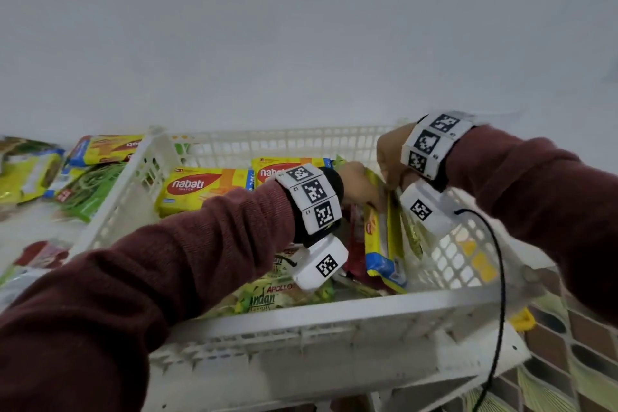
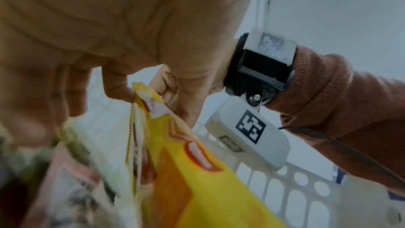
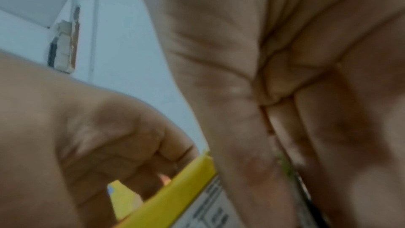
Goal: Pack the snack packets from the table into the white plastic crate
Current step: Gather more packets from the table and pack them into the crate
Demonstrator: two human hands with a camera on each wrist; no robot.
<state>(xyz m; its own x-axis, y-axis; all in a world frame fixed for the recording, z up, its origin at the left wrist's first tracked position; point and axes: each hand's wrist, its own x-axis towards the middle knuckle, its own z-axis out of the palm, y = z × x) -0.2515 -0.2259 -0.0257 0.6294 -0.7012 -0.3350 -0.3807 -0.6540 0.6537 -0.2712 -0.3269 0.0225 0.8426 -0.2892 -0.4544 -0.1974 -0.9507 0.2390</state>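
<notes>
The white plastic crate [image 1: 301, 321] fills the middle of the head view and holds several snack packets. A yellow wafer packet [image 1: 381, 237] stands on edge near the crate's right wall. My left hand [image 1: 369, 197] pinches its top edge, and the left wrist view shows my fingertips [image 2: 122, 91] on the packet [image 2: 197, 179]. My right hand [image 1: 389, 181] is just right of it, thumb pressed to fingers on the top of a pale green packet [image 1: 412, 234] that stands against the wall. In the right wrist view the thumb [image 3: 252, 162] sits beside the yellow packet [image 3: 175, 197].
Two yellow Nabati packets [image 1: 204, 189] and a green Pandan packet [image 1: 267, 298] lie flat in the crate. On the table left of the crate lie a green packet [image 1: 87, 191], a yellow one [image 1: 103, 149] and a red one [image 1: 43, 254]. A black cable [image 1: 498, 278] hangs over the crate's right corner.
</notes>
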